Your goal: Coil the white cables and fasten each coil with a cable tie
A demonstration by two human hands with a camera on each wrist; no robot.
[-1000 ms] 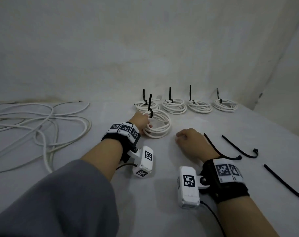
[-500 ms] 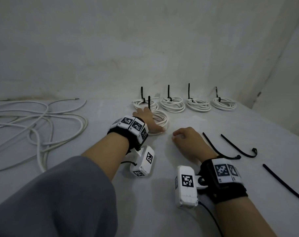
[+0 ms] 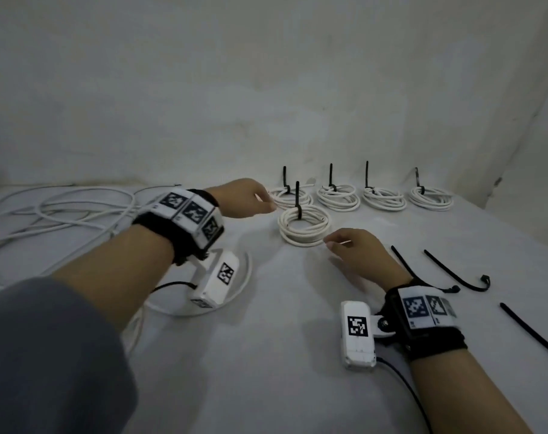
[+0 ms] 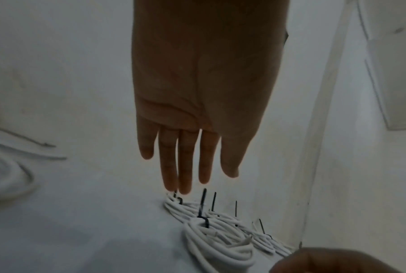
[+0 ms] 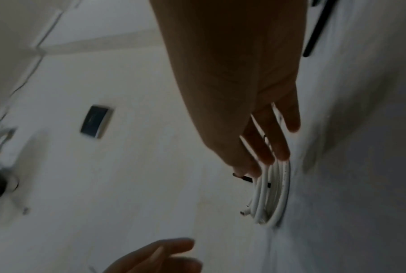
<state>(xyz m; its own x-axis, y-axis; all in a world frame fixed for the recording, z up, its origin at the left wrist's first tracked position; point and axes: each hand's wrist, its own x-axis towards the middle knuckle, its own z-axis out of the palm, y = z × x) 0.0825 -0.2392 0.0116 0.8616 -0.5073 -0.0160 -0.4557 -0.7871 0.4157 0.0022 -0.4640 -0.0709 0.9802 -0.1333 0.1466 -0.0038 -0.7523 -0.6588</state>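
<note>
Now my left hand (image 3: 242,198) hovers with fingers (image 4: 185,166) straight, holding nothing. My right hand (image 3: 357,255), fingers loose, sits just beside the tied coil (image 3: 304,225) on the tabletop (image 3: 266,355). Loose white cables (image 3: 62,214) lie far left.

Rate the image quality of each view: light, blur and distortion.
Head view: dim, even light, soft shadows under both arms, wide-angle bending at the edges; the tied coil stays fairly sharp. Left wrist view: the left hand is dark against the pale wall, loose cable at left smeared. Right wrist view: motion blur at left; the right hand is underexposed.
</note>
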